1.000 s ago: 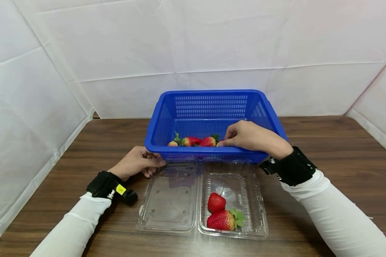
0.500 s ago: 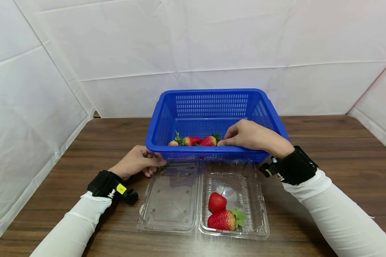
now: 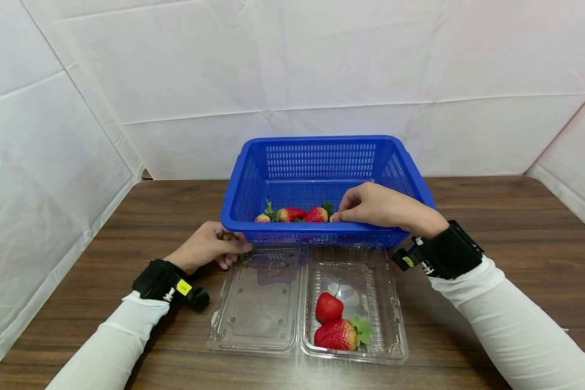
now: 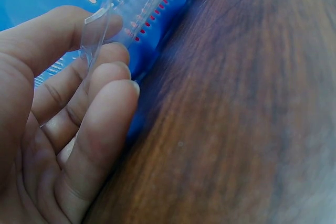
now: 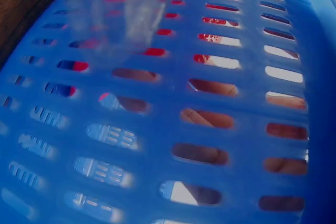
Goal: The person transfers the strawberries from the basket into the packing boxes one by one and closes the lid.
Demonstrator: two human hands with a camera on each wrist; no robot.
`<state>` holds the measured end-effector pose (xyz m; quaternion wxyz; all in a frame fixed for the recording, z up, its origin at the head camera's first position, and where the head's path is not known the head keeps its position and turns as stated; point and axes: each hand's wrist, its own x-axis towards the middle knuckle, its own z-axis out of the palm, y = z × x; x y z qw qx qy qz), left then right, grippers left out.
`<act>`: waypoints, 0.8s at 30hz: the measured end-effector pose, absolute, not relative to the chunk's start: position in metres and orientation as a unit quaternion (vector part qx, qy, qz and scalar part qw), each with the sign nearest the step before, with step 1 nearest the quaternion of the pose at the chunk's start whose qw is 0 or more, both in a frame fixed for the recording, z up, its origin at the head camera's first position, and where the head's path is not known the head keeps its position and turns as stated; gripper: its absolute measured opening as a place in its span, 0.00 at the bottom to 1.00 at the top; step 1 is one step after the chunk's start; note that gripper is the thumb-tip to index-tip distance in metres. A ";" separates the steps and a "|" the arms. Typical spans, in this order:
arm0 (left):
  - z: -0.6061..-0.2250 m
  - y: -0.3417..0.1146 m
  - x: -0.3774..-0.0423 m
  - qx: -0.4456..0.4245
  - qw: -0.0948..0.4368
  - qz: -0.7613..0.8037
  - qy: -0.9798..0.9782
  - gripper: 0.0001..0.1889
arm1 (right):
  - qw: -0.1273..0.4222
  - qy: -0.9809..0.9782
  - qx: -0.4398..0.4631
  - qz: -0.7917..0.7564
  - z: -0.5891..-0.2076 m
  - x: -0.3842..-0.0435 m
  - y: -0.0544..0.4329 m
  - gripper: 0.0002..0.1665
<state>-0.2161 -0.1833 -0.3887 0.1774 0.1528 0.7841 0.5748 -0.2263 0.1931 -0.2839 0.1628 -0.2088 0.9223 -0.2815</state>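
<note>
Plainly, we have a hinged clear plastic clamshell (image 3: 300,325) lying spread out on the wood-grain tabletop (image 3: 175,208), with the blue slotted basket (image 3: 292,226) just beyond it at twelve o'clock. Our left hand (image 3: 208,246), at ten o'clock from the clamshell's middle, pinches the far corner of the lid half between thumb and forefinger, close beside the basket. Our right hand (image 3: 372,207), at one o'clock, reaches over the basket's near rim, fingers bent down to a partly hidden strawberry (image 3: 332,218); the rim covers their tips, so we cannot tell whether they grip it. At nine o'clock from that fruit we see more strawberries (image 3: 291,215) with green leaves, bunched along the near wall. In the clamshell's right half, a small red strawberry (image 3: 329,309) with a thin stem sits towards nine o'clock, touching a larger leafy strawberry (image 3: 335,335) at seven, whose leaves point to three. We wear black wrist straps (image 3: 158,280) over white sleeves (image 3: 114,338), and white fabric (image 3: 341,65) hangs behind everything.
</note>
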 end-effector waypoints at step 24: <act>-0.389 -0.184 -0.215 0.158 0.176 0.579 0.780 0.06 | 0.122 0.913 -0.216 -0.324 -0.282 -0.223 0.193 0.08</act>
